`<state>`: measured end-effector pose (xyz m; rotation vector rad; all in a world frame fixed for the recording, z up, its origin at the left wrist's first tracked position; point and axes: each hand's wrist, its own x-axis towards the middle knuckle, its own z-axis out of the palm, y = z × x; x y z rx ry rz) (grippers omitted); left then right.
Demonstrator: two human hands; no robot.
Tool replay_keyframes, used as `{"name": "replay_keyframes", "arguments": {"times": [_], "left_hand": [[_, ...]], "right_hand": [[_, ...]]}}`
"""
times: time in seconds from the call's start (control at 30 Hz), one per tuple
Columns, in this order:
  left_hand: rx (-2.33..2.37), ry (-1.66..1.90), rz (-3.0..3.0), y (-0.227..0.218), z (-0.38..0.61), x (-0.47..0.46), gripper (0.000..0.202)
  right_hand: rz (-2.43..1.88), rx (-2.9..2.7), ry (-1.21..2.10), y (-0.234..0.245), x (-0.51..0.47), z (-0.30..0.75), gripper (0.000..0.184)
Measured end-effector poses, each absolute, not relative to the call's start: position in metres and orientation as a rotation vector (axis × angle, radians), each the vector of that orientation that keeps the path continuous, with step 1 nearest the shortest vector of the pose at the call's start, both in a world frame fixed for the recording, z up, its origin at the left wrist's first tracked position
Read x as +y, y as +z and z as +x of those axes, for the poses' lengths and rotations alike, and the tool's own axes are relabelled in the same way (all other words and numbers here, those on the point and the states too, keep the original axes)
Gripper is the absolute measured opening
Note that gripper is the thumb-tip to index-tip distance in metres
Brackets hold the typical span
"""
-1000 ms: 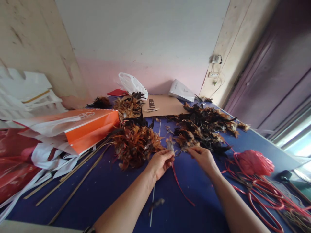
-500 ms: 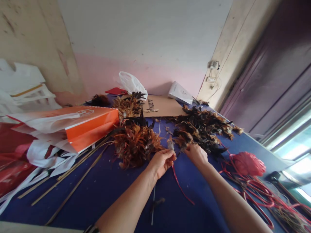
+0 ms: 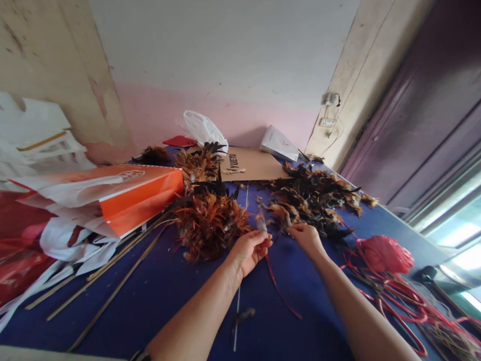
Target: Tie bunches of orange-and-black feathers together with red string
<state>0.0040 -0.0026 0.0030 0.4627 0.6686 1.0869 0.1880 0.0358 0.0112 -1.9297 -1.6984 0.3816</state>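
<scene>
My left hand [image 3: 251,250] pinches a small brown-and-grey feather [image 3: 261,223] between thumb and fingertips. A thin red plastic strip [image 3: 276,286] hangs from below that hand down over the blue table. Just to the right, my right hand [image 3: 308,239] is closed, its fingertips at a brown feather [image 3: 287,220] by the near edge of a loose pile of dark and brown feathers [image 3: 315,193]. Its fingers partly hide the grip. Left of my left hand lies a thick reddish-brown feather bundle [image 3: 210,220].
On the left are an orange paper bag [image 3: 145,200] and thin bamboo sticks [image 3: 116,291]. Red plastic twine [image 3: 387,253] and red-handled scissors [image 3: 379,288] lie at right. Behind are flat cardboard [image 3: 251,165], a white plastic bag [image 3: 206,133] and a white box [image 3: 278,144].
My right hand has shifted slightly right, and its fingers have straightened somewhat at the feathers. My left hand stays nearly in place with its feather.
</scene>
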Motion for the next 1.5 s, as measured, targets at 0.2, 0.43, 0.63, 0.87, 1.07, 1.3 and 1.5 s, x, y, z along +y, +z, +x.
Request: {"name": "replay_keyframes", "arguments": {"times": [0.2,0.43,0.63,0.87,1.07,1.3,1.5], "left_hand": [[0.714,1.129,0.519,-0.001,0.008,-0.002,0.005],[0.762,1.164,0.562,0.004,0.013,-0.007,0.002],[0.805,1.184,0.579,0.002,0.017,-0.008,0.004],[0.848,1.219,0.57,0.004,0.022,-0.014,0.007],[0.85,1.213,0.506,0.004,0.023,-0.014,0.012],[0.772,1.162,0.414,0.004,0.021,-0.013,0.006],[0.749,1.163,0.422,0.001,0.02,-0.012,0.013]], "right_hand": [[-1.39,-1.234,1.068,0.023,0.014,0.176,0.031],[-1.278,-1.175,1.218,0.016,-0.003,0.152,0.03],[-1.351,-1.306,1.073,0.012,-0.009,0.142,0.027],[-1.404,-1.429,0.93,0.007,-0.009,0.147,0.025],[-1.383,-1.5,0.855,0.009,-0.011,0.148,0.02],[-1.304,-1.425,1.043,0.008,-0.013,0.148,0.027],[-1.296,-1.424,1.084,0.007,-0.013,0.149,0.033]]}}
